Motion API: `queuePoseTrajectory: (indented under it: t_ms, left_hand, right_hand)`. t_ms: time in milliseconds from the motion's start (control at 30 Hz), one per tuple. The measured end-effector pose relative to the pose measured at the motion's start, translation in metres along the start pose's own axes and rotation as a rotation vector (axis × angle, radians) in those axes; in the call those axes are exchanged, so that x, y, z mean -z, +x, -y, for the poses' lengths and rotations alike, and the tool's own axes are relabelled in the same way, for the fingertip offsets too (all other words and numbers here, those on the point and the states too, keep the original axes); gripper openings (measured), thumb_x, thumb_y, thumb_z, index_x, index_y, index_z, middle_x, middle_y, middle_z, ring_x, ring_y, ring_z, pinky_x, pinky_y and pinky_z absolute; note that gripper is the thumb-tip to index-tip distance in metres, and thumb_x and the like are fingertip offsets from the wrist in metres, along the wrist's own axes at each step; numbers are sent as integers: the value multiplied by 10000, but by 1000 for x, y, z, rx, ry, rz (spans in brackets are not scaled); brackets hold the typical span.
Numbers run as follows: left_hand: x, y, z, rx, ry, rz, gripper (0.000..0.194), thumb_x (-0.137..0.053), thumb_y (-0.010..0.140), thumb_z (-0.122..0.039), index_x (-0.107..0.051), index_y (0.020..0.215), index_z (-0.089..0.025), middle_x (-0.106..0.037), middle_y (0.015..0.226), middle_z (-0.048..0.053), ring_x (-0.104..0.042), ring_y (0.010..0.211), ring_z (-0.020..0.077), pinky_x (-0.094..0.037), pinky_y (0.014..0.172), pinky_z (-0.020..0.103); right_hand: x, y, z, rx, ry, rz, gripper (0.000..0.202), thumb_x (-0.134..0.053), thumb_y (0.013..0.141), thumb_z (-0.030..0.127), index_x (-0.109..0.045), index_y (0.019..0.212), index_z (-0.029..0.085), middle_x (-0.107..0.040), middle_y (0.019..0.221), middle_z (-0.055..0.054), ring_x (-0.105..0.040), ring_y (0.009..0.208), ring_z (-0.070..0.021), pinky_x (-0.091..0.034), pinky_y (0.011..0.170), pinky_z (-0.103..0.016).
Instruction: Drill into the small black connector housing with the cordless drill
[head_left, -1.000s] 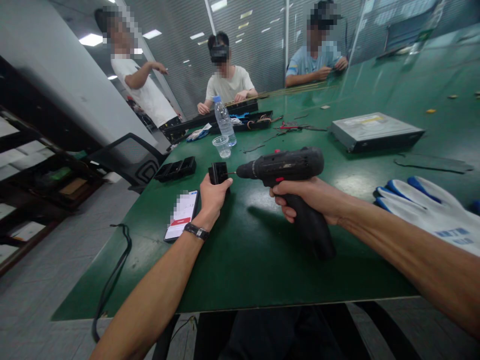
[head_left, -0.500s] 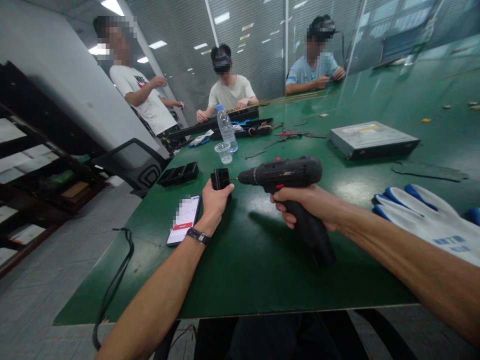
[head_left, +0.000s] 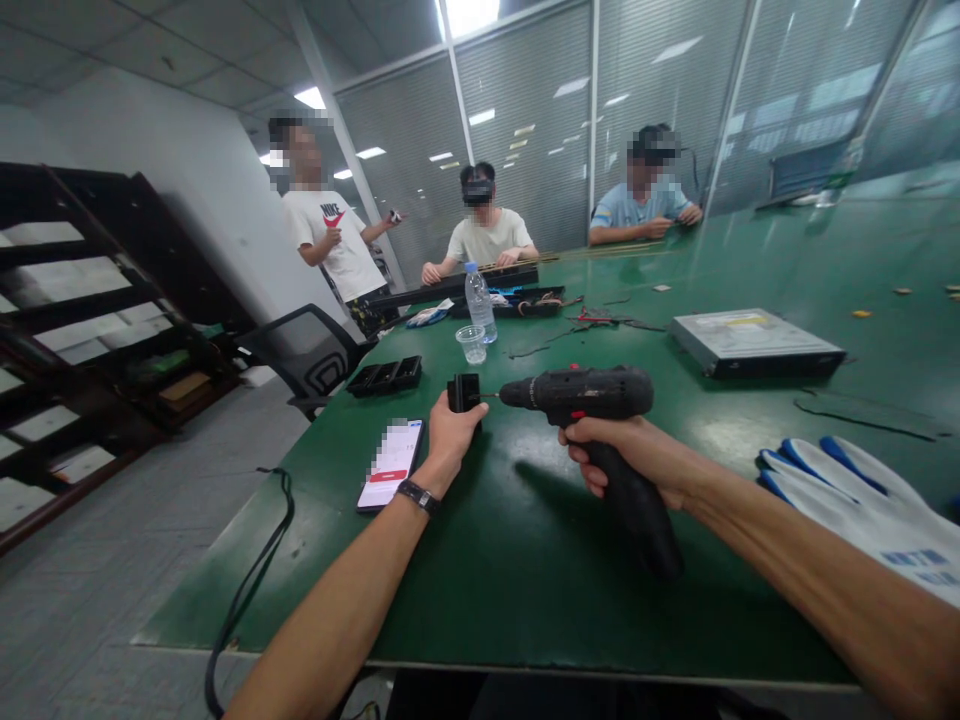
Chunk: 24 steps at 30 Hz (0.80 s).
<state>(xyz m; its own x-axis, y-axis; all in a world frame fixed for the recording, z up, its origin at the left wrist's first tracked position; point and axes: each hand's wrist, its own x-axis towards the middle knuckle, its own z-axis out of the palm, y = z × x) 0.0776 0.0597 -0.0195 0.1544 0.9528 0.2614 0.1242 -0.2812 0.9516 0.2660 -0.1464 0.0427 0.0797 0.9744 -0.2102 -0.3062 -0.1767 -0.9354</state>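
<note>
Steadying the small black part (head_left: 466,388), on or just above the green surface (head_left: 487,600) (we cannot tell which), we have it gripped in the fingers of our left hand (head_left: 454,435). The thin bit (head_left: 490,396) reaches its right side; whether the tip has entered is too small to see. The fingers of our right hand (head_left: 622,450) are wrapped round the grip of the power drill (head_left: 592,392), which points left at the part. We judge the work here under way and unfinished: tool and part are lined up, and neither is let go. Left of our left hand lie the phone (head_left: 391,465) and, beyond it, a compartment tray (head_left: 385,376), both untouched; farther out stand a clear cup (head_left: 471,345) and bottle (head_left: 478,305).
</note>
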Motion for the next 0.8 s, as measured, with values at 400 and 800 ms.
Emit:
queuePoseTrajectory:
  t_ms: [400,800]
  left_hand:
    - [3,6,4,65,-125,-1,434,-935,618,-261,-731,987,-160,-740,904,39,-651,795,178,-503,735,292]
    - [11,7,-6,186,-350,-56,471,-974,592,-264,-720,975,-161,-746,917,43,-667,772,161,-529,740,305]
  right_hand:
    - [8,-1,6,-18,58,4,162,-803,822,274,-696,841,153,-589,677,18,-536,476,-104,-496,442,-232]
    - [28,7,9,-20,69,0,146,-760,870,288,-676,868,168,-559,674,25,-479,457,-96,-474,439,-231]
